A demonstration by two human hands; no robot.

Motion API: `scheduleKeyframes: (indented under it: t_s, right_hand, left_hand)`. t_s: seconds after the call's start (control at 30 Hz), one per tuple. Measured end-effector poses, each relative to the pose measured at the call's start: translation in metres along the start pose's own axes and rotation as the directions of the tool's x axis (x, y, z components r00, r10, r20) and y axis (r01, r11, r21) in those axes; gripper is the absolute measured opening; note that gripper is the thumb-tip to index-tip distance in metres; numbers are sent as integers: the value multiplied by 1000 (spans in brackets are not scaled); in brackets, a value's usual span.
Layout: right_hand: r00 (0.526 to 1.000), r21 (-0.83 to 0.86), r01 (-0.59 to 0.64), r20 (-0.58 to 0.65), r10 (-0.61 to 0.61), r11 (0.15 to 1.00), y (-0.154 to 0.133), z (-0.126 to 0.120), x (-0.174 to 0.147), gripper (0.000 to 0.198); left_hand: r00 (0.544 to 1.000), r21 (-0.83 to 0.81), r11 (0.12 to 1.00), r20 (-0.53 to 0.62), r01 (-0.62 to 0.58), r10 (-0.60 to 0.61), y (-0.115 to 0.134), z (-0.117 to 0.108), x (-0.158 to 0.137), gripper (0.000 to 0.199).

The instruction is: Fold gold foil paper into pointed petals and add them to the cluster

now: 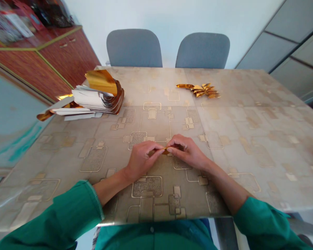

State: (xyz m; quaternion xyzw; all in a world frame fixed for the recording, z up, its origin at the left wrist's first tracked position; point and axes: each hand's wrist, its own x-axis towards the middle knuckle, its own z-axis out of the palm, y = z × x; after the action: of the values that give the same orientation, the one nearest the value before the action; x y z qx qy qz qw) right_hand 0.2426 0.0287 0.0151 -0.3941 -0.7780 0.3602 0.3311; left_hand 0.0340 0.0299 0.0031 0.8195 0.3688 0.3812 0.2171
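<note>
Between my two hands is a small piece of gold foil paper (166,150), mostly hidden by the fingers. My left hand (143,158) pinches its left end between thumb and fingertips. On the right end, my right hand (189,151) is closed in a similar pinch, with the fingertips of both hands almost touching. Both hands are just above the table near its front middle. Farther back on the right lie folded gold paper pieces (205,91), pointed and bunched together. At the back left rests a thick stack of gold foil paper (99,97) with white undersides showing.
A patterned cloth covers the table (151,121). Behind its far edge stand two grey chairs, a left chair (134,48) and a right chair (203,50). A reddish-brown cabinet (67,55) with bags on top stands at the far left.
</note>
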Motion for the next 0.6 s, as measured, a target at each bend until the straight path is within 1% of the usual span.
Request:
scheduleKeyframes:
  t_s: [0.03, 0.1, 0.17, 0.23, 0.33, 0.47, 0.6]
  right_hand:
    - [1000, 23, -30, -5, 31, 999, -1, 2, -1, 20]
    - [998, 52, -53, -23, 54, 997, -1, 5, -2, 25]
    - [998, 64, -42, -52, 45, 997, -1, 6, -3, 27]
    - [997, 64, -25, -75, 29, 998, 1, 5, -3, 28]
    - [996, 43, -4, -93, 8, 999, 3, 2, -2, 29]
    - [996, 25, 18, -90, -15, 1000, 3, -1, -3, 29]
    - [997, -15, 43, -68, -44, 999, -2, -2, -3, 30]
  left_hand:
    - [1000, -10, 1000, -13, 15, -15, 1, 1, -1, 19]
    - [997, -67, 995, -9, 79, -79, 3, 1, -2, 18]
    - [986, -162, 973, 45, 166, -160, 3, 0, -2, 18]
    - [970, -248, 940, 118, 235, -212, 2, -2, -1, 19]
    - [954, -297, 912, 187, 283, -235, 0, -6, 0, 21]
    - [944, -332, 891, 218, 309, -246, -1, -8, 2, 23]
    - [940, -303, 907, 263, 293, -216, 1, -8, 3, 20]
